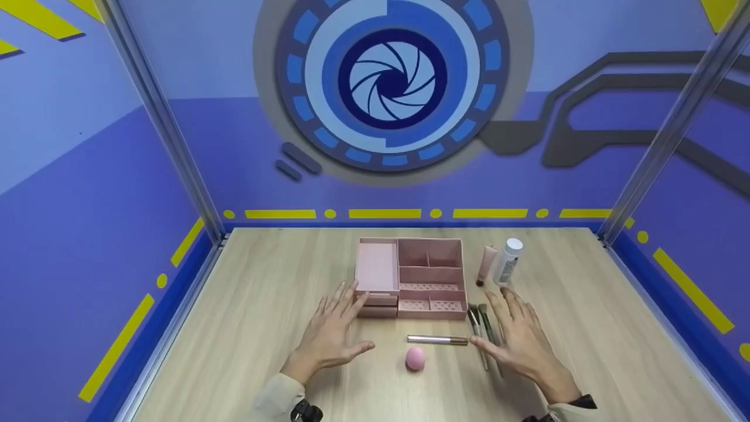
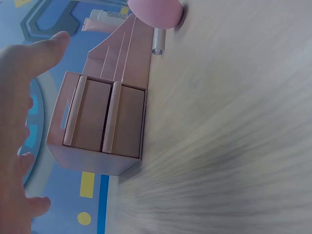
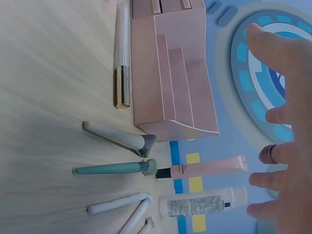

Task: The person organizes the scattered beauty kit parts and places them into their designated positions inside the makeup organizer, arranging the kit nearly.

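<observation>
Wooden tabletop (image 1: pixel 234 328), left hand (image 1: pixel 329 333) and right hand (image 1: pixel 520 341) spread, fingers apart! Between them, one tube (image 1: pixel 432 339) lies crosswise, gold end rightward; one pink sponge (image 1: pixel 415 358); one organizer (image 1: pixel 433 315) beyond.

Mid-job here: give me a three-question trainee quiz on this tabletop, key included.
1. True or false: the left hand holds nothing.
2. Which is closest to the white cylindrical bottle: A, pink egg-shaped sponge; B, slim pink squeeze tube with a black cap; C, slender silver-and-gold tube?
3. How many drawer fronts show on the pink box-shaped organizer in the left wrist view?

Key: 1. True. 2. B. 3. Two.
</observation>
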The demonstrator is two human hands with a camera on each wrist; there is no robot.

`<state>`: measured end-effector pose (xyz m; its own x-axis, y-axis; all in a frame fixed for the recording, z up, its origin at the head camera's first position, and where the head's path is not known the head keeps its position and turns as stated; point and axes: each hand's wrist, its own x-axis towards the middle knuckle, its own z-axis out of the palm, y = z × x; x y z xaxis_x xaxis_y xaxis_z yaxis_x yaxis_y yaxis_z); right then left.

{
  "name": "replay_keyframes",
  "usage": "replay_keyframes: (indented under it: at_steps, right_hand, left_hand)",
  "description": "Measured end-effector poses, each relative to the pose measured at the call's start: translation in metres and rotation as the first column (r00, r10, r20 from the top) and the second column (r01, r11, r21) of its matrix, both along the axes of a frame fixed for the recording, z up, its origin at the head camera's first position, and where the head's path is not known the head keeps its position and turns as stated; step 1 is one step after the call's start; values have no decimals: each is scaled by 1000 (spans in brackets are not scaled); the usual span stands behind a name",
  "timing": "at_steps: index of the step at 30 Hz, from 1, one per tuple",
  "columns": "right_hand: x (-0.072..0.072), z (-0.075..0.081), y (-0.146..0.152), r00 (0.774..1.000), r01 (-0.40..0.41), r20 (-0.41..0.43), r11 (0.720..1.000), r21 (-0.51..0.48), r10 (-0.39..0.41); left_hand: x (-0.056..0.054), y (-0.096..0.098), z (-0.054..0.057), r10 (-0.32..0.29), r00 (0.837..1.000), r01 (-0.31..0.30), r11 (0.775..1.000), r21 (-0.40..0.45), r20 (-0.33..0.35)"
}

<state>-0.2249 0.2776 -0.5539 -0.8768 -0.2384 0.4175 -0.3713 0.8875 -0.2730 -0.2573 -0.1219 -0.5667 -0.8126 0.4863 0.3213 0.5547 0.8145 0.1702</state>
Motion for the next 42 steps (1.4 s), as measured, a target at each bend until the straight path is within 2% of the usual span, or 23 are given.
replay_keyframes:
  at_steps: [6,12,16,21,25,30,35,38,42]
  right_hand:
    - [0,-3,1,998,8,-60,1000,-27,-10]
    - [-1,-8,1,998,-5,-70,1000,-13,4]
    - [-5,-8,0,997,-9,-83,999,-46,5]
    - [-5,-14,-3,997,-6,-73,998,-62,1]
    - [-3,-21,-7,998,0,-69,997,-73,-5]
    - [-2,-26,-10,998,10,-58,995,-94,-15]
    - [0,-29,-10,999,44,-19,993,-108,-46]
    - [-1,-30,-10,999,43,-5,993,-111,-44]
    - [-1,-31,-10,999,49,23,993,-107,-47]
  left_hand:
    - [-5,0,-4,14,999,-17,995,97,38]
    - [-10,-1,-11,14,998,-25,977,213,53]
    - [-20,-4,-11,25,998,-40,961,274,58]
    - [-28,-4,-14,24,990,-69,941,332,139]
    - [-31,-1,-22,10,975,-94,925,368,223]
    - [-34,4,-28,-6,964,-110,902,418,267]
    - [-38,7,-30,-33,959,-98,893,439,280]
    - [-40,7,-31,-42,965,-83,887,455,258]
    - [-44,8,-33,-58,969,-71,866,495,240]
